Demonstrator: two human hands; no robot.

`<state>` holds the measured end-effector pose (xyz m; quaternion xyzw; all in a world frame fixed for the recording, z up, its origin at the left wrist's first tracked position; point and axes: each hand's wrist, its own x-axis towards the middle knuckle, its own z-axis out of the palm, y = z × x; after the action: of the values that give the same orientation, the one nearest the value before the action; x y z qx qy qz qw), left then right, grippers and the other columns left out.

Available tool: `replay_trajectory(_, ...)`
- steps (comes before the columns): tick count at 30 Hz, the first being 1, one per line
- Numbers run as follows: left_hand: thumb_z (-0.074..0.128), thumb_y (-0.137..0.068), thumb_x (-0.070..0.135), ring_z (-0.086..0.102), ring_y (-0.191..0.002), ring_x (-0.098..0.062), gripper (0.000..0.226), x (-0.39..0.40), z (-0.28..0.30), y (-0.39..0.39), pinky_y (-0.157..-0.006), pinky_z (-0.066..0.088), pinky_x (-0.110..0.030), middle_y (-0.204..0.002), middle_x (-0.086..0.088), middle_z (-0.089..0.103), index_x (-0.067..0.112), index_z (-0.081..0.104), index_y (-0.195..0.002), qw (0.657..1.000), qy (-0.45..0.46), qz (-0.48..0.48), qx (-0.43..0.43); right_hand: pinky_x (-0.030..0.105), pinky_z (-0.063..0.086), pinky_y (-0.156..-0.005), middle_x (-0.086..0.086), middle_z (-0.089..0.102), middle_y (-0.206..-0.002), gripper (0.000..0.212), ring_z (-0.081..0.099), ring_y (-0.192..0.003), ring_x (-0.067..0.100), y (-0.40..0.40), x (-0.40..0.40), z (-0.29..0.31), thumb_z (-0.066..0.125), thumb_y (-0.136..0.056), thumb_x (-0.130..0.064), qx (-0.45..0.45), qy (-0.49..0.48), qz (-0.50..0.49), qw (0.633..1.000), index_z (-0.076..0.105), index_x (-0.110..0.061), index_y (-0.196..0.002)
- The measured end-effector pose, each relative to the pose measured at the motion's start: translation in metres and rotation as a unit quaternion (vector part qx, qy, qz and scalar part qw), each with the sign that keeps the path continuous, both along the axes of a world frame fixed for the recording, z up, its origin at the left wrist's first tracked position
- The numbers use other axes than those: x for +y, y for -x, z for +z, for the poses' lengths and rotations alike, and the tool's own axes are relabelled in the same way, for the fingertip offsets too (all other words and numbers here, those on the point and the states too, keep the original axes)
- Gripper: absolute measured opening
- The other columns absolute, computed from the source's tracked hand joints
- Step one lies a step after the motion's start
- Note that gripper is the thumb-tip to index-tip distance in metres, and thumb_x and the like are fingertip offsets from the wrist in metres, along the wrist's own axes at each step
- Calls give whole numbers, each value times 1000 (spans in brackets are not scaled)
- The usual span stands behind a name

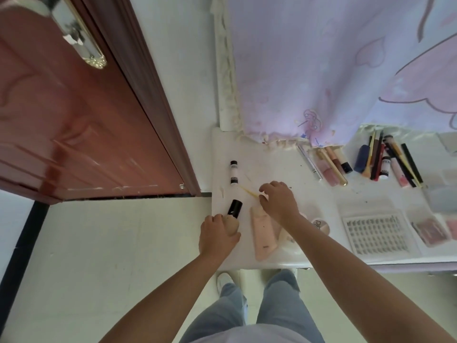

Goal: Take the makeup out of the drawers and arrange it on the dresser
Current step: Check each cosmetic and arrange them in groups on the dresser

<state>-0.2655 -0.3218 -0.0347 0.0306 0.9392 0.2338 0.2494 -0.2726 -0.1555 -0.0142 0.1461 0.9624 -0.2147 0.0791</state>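
Observation:
My left hand (217, 235) grips a beige bottle with a black cap (234, 209) at the left edge of the white dresser top (277, 169). My right hand (278, 200) hovers with curled fingers over a thin yellow stick (248, 192) and the top of a pink tube (263, 237); whether it pinches the stick is unclear. A small white bottle with a black cap (233, 172) lies further back.
Lip glosses and pens (331, 167) and brushes and pencils (390, 162) lie in rows at the back right. A false-lash tray (377, 233), a round compact (320, 225) and small palettes (430, 231) sit near the front. A lilac cloth (333, 70) hangs behind, a red door (74, 120) stands left.

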Motion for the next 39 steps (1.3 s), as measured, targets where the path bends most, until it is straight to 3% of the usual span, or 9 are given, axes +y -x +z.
replay_trajectory(4, 62, -78, 46, 39, -122, -22, 71, -7, 5, 10, -98, 35, -31, -131, -8, 43, 8, 35, -132, 998, -48, 43, -2, 32, 38, -94, 12, 46, -129, 44, 39, -121, 28, 34, -4, 3, 50, -89, -17, -15, 12, 55, 998, 42, -14, -132)
replay_trajectory(7, 47, -93, 23, 36, -128, -29, 52, -8, 11, 51, -109, 30, -36, -139, -18, 39, -2, 31, -135, 975, -184, 122, 7, 36, 27, -107, 3, 18, -152, 60, 17, -138, 22, 63, -13, 1, 42, -87, -4, -24, -22, 225, 974, 27, -23, -141)
replay_trajectory(9, 39, -95, 15, 39, -124, -35, 42, 0, 10, 92, -107, 30, -42, -133, -26, 42, -8, 36, -130, 971, -205, 122, 8, 35, 24, -109, -1, 15, -153, 61, 13, -140, 20, 84, -17, -1, 40, -84, 2, -36, -24, 244, 969, 31, -23, -140)
replay_trajectory(14, 47, -92, 19, 48, -108, -28, 34, 20, -10, 120, -82, 35, -25, -118, -19, 48, 2, 49, -121, 989, -139, 40, 31, 30, 38, -90, 9, 54, -117, 32, 46, -113, 25, 84, 10, -3, 49, -87, -16, -53, 21, 112, 992, 52, -8, -118)
replay_trajectory(17, 51, -90, 20, 51, -103, -26, 33, 24, -16, 116, -80, 38, -28, -117, -15, 50, 4, 50, -120, 990, -127, 55, 41, 29, 38, -78, 7, 53, -109, 34, 50, -103, 24, 67, 21, -2, 56, -85, -24, -197, -12, 200, 960, 49, -11, -115)
replay_trajectory(21, 53, -88, 23, 56, -92, -27, 26, 35, -12, 114, -72, 41, -31, -104, -15, 58, 4, 56, -105, 995, -84, 9, 44, 34, 40, -68, 6, 46, -83, 10, 48, -85, 25, 63, 20, -6, 47, -82, -7, -224, -51, 225, 947, 43, -9, -90)
replay_trajectory(30, 48, -90, 23, 56, -86, -27, 29, 86, 4, 105, -73, 43, -34, -91, -11, 57, 0, 53, -108, 993, -95, -51, 42, 31, 39, -79, 12, 55, -113, 25, 53, -104, 29, 48, 115, 11, 49, -82, -11, -81, -55, -21, 995, 54, -6, -106)
replay_trajectory(34, 49, -90, 26, 58, -96, -33, 36, 142, 3, 106, -78, 44, -34, -101, -18, 63, 0, 47, -115, 990, -125, -59, -3, 32, 40, -80, 16, 54, -115, 23, 53, -103, 32, 44, 148, 3, 46, -85, -5, -46, -45, -111, 992, 55, -1, -106)
replay_trajectory(39, 50, -90, 26, 56, -108, -30, 35, 199, 2, 99, -84, 42, -28, -116, -15, 60, 1, 49, -115, 981, -145, -93, -85, 33, 37, -89, 21, 55, -117, 30, 51, -108, 34, 43, 161, 0, 45, -84, 2, 38, -40, -125, 991, 56, 5, -112)
